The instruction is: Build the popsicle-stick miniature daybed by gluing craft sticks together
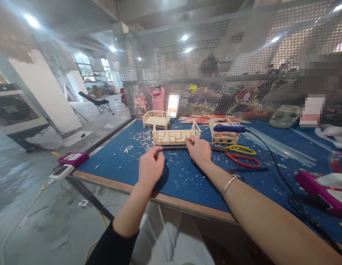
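Wooden frame (pixel 176 137) sat on the blue mat (pixel 115 162), mid-table, just past both hands. Right hand (pixel 198 150) gripped its near right corner, fingers curled and pressed together on the bottom rail. Left hand (pixel 151 167) at the near left corner, thumb and forefinger pinched together, probably on the base strip; too blurry to confirm. Wood chips (pixel 137 140) scattered left and in front. Just right: second frame (pixel 224 137) with a blue tool (pixel 229 128) lying on top, black cable (pixel 272 158) running off toward the table edge. Yellow pliers (pixel 241 149) and red cutters (pixel 244 159) lay near the right wrist. Third frame (pixel 156 119) behind, pink bottle (pixel 157 98) beyond it. Mesh screen (pixel 242 55) closed off the back.
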Motion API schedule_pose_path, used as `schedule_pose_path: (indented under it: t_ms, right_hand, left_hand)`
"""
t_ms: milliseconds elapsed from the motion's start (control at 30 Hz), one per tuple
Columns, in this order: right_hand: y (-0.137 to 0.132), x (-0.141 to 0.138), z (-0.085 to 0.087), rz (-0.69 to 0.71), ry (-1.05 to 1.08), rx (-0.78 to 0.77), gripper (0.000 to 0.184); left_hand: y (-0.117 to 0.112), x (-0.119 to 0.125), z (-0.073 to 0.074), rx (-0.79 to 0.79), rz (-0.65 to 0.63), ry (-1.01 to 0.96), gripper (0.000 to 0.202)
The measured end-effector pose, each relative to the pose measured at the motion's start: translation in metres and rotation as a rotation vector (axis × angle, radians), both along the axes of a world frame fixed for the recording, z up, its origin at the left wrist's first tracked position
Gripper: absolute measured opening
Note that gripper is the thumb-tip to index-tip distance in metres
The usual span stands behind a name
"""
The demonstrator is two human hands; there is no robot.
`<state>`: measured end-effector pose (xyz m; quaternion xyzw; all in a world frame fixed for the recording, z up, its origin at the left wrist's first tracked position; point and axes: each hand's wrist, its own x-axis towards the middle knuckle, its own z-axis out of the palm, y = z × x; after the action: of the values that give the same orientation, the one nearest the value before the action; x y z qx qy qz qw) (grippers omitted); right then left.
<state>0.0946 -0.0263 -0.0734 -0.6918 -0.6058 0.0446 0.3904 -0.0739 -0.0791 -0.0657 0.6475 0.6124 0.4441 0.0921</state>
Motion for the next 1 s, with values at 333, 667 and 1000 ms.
schedule_pose_path:
  t_ms: [333, 667, 1000]
  right_hand:
    - [-0.003, 0.001, 0.0, 0.008, -0.033, -0.007, 0.029]
    - [-0.004, 0.001, 0.0, 0.014, -0.074, -0.013, 0.03]
    - [-0.005, 0.001, 0.003, 0.016, -0.156, -0.028, 0.031]
  left_hand:
    - [-0.022, 0.013, -0.003, -0.163, -0.051, 0.246, 0.026]
    - [-0.026, 0.014, -0.003, -0.17, -0.052, 0.27, 0.027]
    - [-0.026, 0.013, -0.003, -0.164, -0.062, 0.266, 0.029]
